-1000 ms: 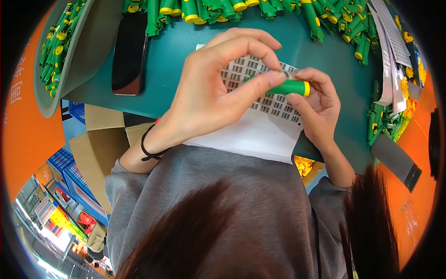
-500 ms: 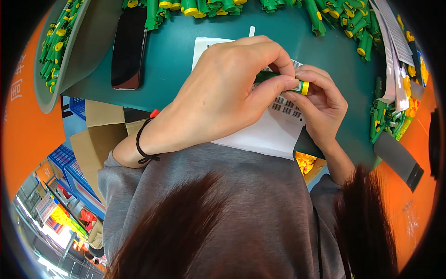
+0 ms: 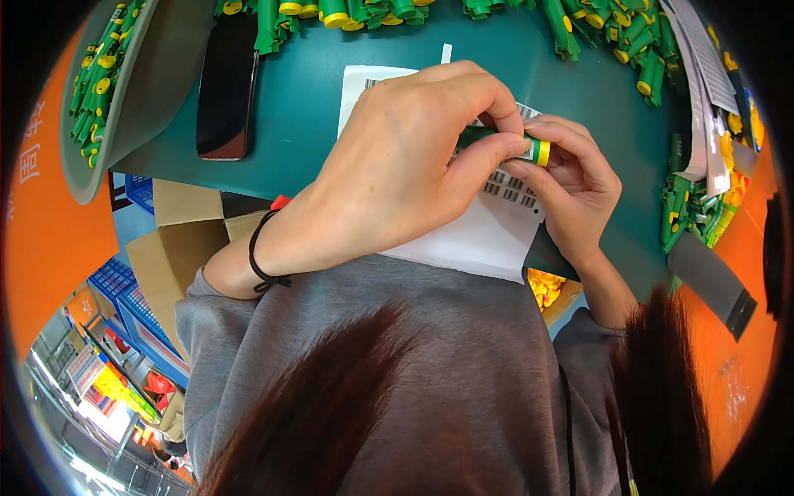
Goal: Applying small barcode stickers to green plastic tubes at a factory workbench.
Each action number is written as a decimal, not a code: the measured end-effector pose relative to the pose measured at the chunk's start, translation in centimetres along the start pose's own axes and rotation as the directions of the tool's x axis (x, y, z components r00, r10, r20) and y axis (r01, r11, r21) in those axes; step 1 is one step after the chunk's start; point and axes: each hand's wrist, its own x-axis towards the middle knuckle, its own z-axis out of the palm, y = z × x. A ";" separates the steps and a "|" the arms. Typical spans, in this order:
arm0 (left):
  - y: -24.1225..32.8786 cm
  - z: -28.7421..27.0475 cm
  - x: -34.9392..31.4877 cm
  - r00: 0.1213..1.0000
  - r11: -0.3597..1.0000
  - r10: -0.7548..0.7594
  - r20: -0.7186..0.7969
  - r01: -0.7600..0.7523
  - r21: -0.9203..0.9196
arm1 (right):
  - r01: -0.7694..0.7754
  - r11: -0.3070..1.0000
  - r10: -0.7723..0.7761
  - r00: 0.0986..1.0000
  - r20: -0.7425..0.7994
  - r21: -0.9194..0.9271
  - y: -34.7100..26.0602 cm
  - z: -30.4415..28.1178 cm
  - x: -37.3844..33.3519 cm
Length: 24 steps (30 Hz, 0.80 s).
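A small green tube with a yellow end [image 3: 542,154] is held between my two hands, over a white sheet of barcode labels [image 3: 471,245]. My left hand [image 3: 422,157] reaches across from the left, its thumb and forefinger closed on the tube's body. Under that thumb tip, part of a white label shows on the tube. My right hand [image 3: 571,169] grips the yellow end between thumb and bent fingers. The far end of the tube is mostly hidden behind my left hand.
Several similar green tubes [image 3: 335,15] lie along the back of the green table [image 3: 306,124], with more at the right. A dark phone [image 3: 225,91] lies at left, beside a grey bin [image 3: 136,91] of tubes. A cardboard box [image 3: 186,244] stands below the table's left edge.
My left thumb has slid back slightly, showing a little more of the label and green body next to the yellow end. Both hands otherwise keep their places.
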 end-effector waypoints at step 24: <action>-2.1 -7.1 -2.5 0.929 0.999 -0.021 -0.369 0.031 0.020 | 0.032 0.990 -0.022 0.997 0.075 -0.134 -1.7 -1.9 2.3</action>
